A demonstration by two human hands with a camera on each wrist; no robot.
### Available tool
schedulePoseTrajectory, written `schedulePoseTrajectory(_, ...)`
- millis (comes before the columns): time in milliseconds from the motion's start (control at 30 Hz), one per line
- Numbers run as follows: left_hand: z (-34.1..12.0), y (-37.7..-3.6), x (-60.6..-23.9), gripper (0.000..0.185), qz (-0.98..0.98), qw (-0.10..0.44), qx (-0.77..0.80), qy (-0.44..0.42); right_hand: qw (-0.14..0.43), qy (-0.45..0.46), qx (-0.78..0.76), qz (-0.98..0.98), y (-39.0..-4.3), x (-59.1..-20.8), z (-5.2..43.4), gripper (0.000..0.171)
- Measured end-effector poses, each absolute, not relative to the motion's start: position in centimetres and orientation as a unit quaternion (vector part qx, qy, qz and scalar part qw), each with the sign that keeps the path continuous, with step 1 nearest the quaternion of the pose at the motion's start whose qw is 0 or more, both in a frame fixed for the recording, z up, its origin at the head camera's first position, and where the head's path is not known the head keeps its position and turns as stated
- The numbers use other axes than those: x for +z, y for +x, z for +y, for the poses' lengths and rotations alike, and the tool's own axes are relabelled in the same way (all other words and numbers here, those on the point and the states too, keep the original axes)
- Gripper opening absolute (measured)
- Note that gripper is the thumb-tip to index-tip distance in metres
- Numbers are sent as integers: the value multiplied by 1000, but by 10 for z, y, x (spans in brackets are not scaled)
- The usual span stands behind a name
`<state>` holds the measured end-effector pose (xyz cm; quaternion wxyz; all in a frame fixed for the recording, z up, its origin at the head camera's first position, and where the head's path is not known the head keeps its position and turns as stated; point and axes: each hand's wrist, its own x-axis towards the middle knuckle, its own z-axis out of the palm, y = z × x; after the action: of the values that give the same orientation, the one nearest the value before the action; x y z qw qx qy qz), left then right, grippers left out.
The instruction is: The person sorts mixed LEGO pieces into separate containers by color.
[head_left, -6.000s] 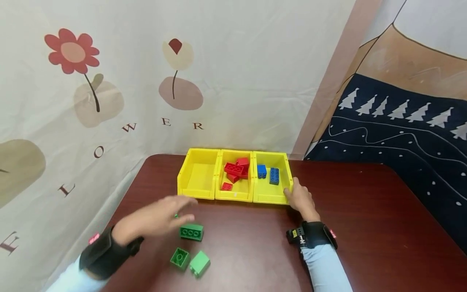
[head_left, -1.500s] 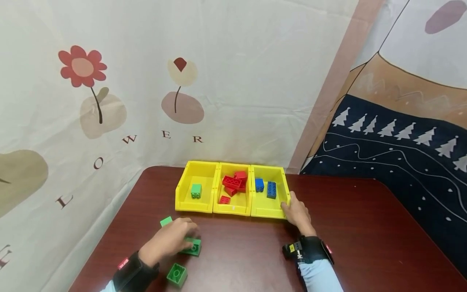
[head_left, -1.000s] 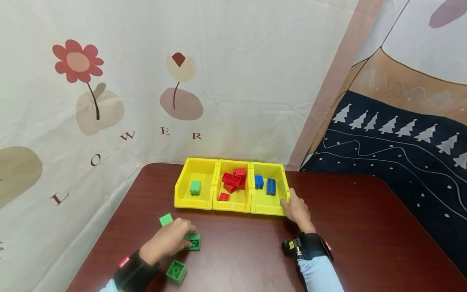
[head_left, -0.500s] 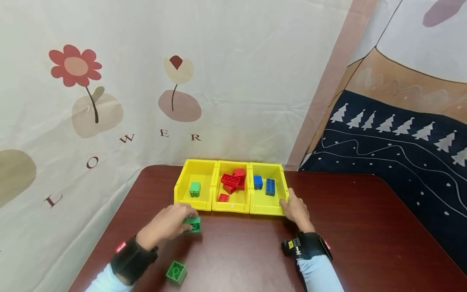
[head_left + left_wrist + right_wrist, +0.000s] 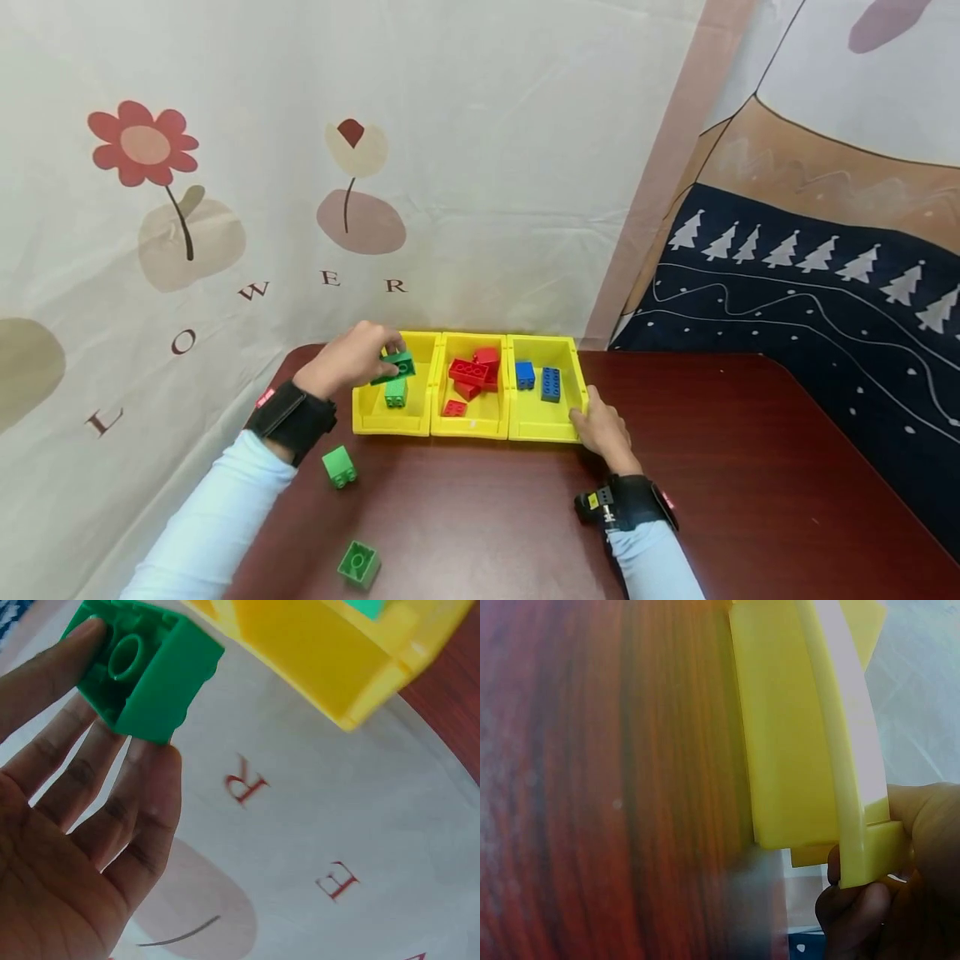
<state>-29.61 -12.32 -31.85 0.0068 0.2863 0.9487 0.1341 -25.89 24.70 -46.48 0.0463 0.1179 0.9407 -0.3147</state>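
Note:
Above the left yellow bin (image 5: pixel 366 417), my left hand (image 5: pixel 352 358) pinches a green toy brick (image 5: pixel 401 363) between thumb and fingers. The left wrist view shows that brick (image 5: pixel 154 671) with its hollow underside facing the thumb. Inside the bin, beneath the held brick, lies a lighter green brick (image 5: pixel 396 393). My right hand (image 5: pixel 606 427) grips the front right corner of the right yellow bin (image 5: pixel 543 427). In the right wrist view its thumb and fingers (image 5: pixel 855 915) are around the bin's corner.
Red bricks (image 5: pixel 470 372) lie in the middle bin (image 5: pixel 471 427), two blue ones (image 5: pixel 551 384) in the right bin. On the brown table (image 5: pixel 465 517), a light green brick (image 5: pixel 340 467) and a green brick (image 5: pixel 359 566) stand at the left. A printed cloth (image 5: pixel 487 167) hangs behind.
A light green brick came to lie in the left bin. Since then my left hand took a green brick from the table and carried it up over that bin. The right hand kept its grip.

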Motion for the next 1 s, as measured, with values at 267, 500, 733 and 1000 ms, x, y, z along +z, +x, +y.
schedulePoseTrajectory(267, -120, -331, -340, 28, 964, 18, 103, 245, 50, 122, -320, 938, -259, -465, 245, 43)
schedulePoseTrajectory(500, -112, -348, -363, 31, 972, 49, 92, 211, 54, 133, -321, 936, -262, -466, 246, 44)
schedulePoseTrajectory(733, -111, -352, -382, 32, 978, 60, 81, 184, 47, 129, -320, 937, -261, -465, 244, 43)
schedulePoseTrajectory(1000, -111, -355, -395, 25, 979, 50, 91, 175, 45, 128, -319, 938, -261, -465, 246, 42)
